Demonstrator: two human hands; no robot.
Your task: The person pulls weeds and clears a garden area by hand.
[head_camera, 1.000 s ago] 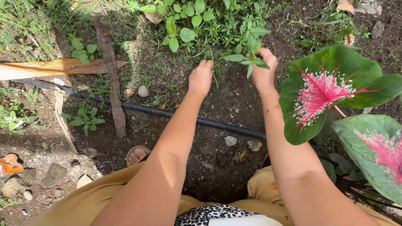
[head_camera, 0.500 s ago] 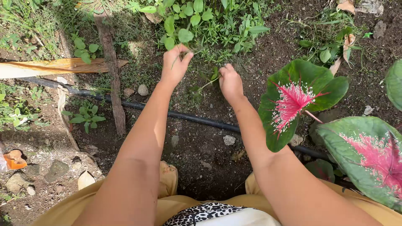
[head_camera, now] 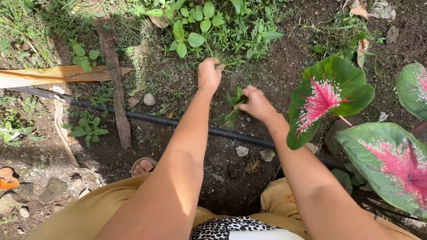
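Observation:
My left hand (head_camera: 209, 74) reaches forward into a patch of low green weeds (head_camera: 231, 31) and pinches thin stems at its edge. Nearer to me and a little to the right, my right hand (head_camera: 256, 104) is closed around a small bunch of pulled green weeds (head_camera: 231, 109), held above bare dark soil (head_camera: 222, 151). A black hose (head_camera: 178, 121) runs across the ground beneath both forearms.
Large green leaves with pink centres (head_camera: 327, 98) stand at the right. A weathered wooden stick (head_camera: 113, 75) and a dry palm sheath (head_camera: 58, 74) lie at the left. Small stones (head_camera: 242, 150) dot the soil. My sandalled foot (head_camera: 143, 165) shows below.
My right hand has drawn back toward me with the weed bunch. My left hand has shifted right and nearer, now pinching stems at the patch's edge.

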